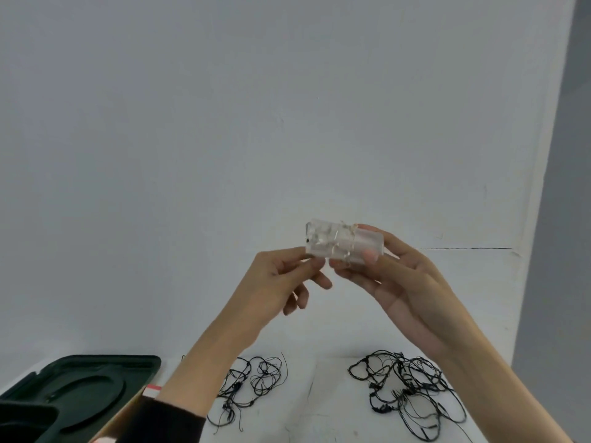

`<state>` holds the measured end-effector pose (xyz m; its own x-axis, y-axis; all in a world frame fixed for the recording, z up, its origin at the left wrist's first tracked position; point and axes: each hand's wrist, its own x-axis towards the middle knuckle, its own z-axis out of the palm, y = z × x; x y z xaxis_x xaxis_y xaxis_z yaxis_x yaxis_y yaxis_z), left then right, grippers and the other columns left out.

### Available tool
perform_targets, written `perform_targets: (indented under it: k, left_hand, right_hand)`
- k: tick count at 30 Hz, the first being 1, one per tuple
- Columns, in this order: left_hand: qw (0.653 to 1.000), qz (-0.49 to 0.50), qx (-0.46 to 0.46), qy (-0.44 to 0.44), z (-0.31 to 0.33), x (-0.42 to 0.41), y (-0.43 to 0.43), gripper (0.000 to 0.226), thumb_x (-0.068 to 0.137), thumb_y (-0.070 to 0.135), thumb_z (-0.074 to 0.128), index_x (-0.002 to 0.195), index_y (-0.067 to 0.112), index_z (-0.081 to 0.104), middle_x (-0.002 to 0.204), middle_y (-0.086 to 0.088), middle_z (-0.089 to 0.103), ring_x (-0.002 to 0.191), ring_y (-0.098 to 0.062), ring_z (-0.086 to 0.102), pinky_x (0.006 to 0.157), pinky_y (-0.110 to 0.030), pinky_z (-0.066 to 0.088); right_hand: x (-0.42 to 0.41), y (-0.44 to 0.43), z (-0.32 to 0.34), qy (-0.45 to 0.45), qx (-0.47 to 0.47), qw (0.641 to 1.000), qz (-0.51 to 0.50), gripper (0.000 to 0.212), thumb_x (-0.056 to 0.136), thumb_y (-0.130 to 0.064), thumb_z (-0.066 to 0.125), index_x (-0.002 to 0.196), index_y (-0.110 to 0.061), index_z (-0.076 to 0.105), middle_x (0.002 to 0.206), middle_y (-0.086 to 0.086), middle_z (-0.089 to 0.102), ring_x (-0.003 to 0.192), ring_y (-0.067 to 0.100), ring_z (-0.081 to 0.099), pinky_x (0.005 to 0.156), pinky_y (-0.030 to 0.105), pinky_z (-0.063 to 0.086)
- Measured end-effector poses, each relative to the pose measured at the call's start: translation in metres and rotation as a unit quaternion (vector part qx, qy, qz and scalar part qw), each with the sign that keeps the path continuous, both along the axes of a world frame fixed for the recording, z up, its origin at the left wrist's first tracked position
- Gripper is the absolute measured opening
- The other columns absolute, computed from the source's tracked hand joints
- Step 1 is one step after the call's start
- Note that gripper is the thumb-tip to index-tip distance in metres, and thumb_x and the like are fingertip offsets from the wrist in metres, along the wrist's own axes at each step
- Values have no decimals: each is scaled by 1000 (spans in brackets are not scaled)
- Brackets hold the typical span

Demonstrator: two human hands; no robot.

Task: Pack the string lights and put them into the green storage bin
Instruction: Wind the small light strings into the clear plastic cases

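Sprawling on white table (329, 394) — string lights (406, 385), pale wall (224, 123)

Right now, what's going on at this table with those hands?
A person holds a clear rectangular plastic box, wound with thin silvery wire, up before the wall. The right hand grips its right end; the left hand pinches its lower left edge. Two tangles of thin black string lights lie on the white table, outside the dark green plastic storage bin at lower left.
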<state>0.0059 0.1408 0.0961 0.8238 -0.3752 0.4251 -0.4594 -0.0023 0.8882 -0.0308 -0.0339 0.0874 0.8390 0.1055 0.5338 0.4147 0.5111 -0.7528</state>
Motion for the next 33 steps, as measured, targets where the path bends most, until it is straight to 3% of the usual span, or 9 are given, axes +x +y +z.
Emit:
perform_targets:
  k: [3, 7, 11, 16, 19, 21, 24, 28, 33]
  left_hand:
    - [999, -28, 19, 19, -6, -6, -5, 23, 91, 15, 57, 109, 23, 67, 69, -1, 70, 41, -9, 44, 38, -18, 34]
    - [997, -10, 77, 10, -13, -18, -12, 22, 92, 18, 56, 111, 22, 67, 68, 4, 70, 40, -8, 44, 38, -19, 33]
    - [978, 76, 178, -78, -16, -27, -17, 24, 94, 22, 53, 115, 24, 66, 69, 9, 71, 41, -6, 48, 44, -13, 38]
    - [905, 168, 336, -201, -10, -46, -21, 27, 97, 34, 43, 114, 33, 64, 85, 10, 72, 60, -5, 58, 76, -28, 51]
    - [848, 227, 403, -258, -2, -53, -20, 31, 99, 38, 32, 115, 30, 58, 97, 7, 68, 90, -17, 63, 83, -36, 48]
    - [820, 252, 425, -289, 4, -57, -16, 32, 100, 39, 29, 114, 30, 55, 101, 9, 66, 95, -18, 61, 82, -36, 48]
    - [789, 254, 438, -347, 16, -55, -9, 32, 100, 37, 27, 109, 29, 57, 99, 9, 64, 91, -19, 61, 77, -35, 48]
    - [761, 227, 373, -480, 37, -44, 2, 29, 87, 34, 44, 82, 24, 71, 70, 5, 63, 57, -25, 62, 49, -35, 49]
    - [799, 172, 371, -442, 55, -19, 3, 18, 92, 33, 54, 91, 28, 72, 77, 15, 61, 59, 0, 45, 64, -25, 38]
  right_hand:
    - [-1, 3, 8, -19, 10, 997, -70, 46, 67, -15, 70, 111, -4, 60, 103, 22, 69, 93, 32, 68, 82, 30, 53]
    - [-3, 2, 16, -40, -28, 982, -185, 41, 70, -16, 67, 110, -8, 60, 96, 15, 73, 85, 30, 70, 81, 30, 54]
    - [-3, 1, 13, -23, -96, 958, -270, 39, 70, -21, 70, 108, -17, 64, 92, 4, 75, 84, 17, 68, 83, 31, 50]
    - [1, -4, 8, 1, -128, 946, -299, 31, 77, -15, 72, 106, -21, 66, 90, 3, 75, 84, 19, 66, 91, 38, 49]
    - [2, -6, 5, 11, -143, 940, -310, 29, 77, -11, 72, 103, -23, 66, 87, 5, 75, 84, 26, 68, 91, 36, 50]
    - [1, -8, 4, 12, -147, 940, -306, 28, 77, -9, 72, 101, -23, 67, 87, 6, 75, 86, 28, 68, 92, 37, 51]
    - [1, -10, 3, 13, -159, 940, -301, 29, 76, -5, 72, 98, -23, 68, 87, 6, 75, 87, 29, 69, 93, 40, 51]
    - [0, -13, 3, 5, -245, 927, -284, 31, 74, -3, 73, 97, -23, 69, 85, 5, 75, 85, 27, 69, 94, 45, 50]
    - [-10, -12, 1, -1, -326, 928, -180, 32, 75, 0, 74, 98, -21, 70, 90, 5, 74, 90, 26, 68, 92, 41, 51]
